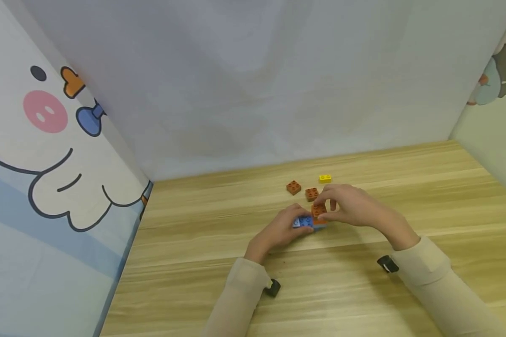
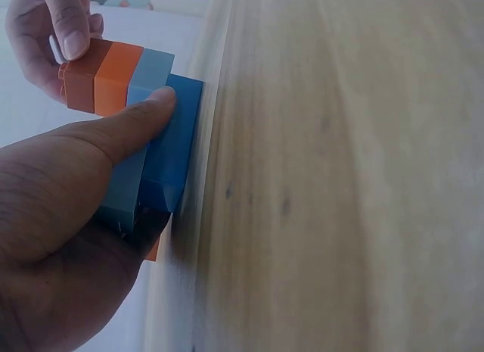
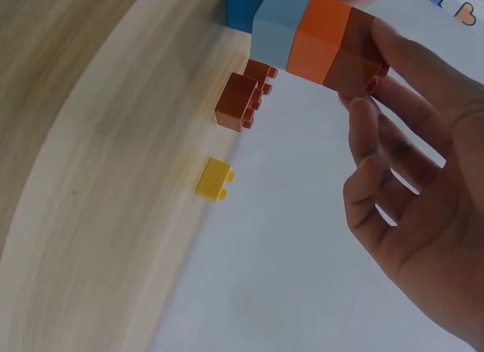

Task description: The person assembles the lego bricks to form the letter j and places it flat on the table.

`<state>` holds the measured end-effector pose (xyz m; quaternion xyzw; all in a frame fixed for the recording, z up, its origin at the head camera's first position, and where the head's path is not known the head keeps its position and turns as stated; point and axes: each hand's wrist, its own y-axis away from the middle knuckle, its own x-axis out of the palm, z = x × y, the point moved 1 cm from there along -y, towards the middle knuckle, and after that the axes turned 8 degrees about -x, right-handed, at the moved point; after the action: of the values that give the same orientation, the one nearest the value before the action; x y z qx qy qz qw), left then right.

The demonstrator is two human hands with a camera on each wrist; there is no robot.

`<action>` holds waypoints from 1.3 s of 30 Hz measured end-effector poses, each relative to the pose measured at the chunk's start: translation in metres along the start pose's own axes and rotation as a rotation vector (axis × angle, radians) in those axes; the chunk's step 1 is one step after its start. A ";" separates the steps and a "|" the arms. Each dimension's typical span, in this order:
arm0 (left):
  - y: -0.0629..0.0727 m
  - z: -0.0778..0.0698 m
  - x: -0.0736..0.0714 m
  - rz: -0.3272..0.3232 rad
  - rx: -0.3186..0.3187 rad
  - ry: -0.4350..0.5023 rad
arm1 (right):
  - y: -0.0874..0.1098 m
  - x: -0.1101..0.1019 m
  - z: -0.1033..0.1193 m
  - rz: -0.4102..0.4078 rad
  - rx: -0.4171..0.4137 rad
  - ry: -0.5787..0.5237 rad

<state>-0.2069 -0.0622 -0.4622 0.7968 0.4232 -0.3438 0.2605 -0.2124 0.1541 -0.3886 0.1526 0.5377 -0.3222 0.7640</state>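
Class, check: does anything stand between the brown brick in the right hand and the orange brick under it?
Nothing visible does. In both wrist views the brown brick, pinched by the right hand, sits flush on the orange brick, no gap showing.

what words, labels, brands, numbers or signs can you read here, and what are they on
None can be read in any view.
Brick stack, loose brown bricks, yellow brick: any stud markings are too small to read.
Black wrist devices: too small to make out any lettering.
Cartoon wall panel: drawings only.
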 end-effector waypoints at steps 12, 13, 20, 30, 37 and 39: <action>-0.001 0.001 0.000 0.001 0.001 -0.006 | -0.004 -0.005 -0.005 -0.029 0.011 -0.008; -0.001 0.001 0.001 -0.001 0.001 -0.011 | -0.005 -0.005 -0.006 -0.034 0.014 -0.007; -0.003 0.003 0.002 -0.005 -0.006 -0.022 | -0.013 -0.004 -0.019 -0.055 0.017 -0.022; -0.003 0.003 0.002 0.001 -0.004 -0.036 | -0.029 0.010 -0.041 -0.042 0.047 -0.054; -0.003 0.003 0.003 -0.002 -0.012 -0.033 | -0.043 0.025 -0.057 -0.013 0.104 -0.034; -0.002 0.003 0.002 -0.004 -0.011 -0.035 | -0.046 0.027 -0.058 -0.008 0.115 -0.047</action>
<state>-0.2089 -0.0617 -0.4660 0.7884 0.4220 -0.3558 0.2716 -0.2787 0.1448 -0.4301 0.1865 0.5009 -0.3592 0.7650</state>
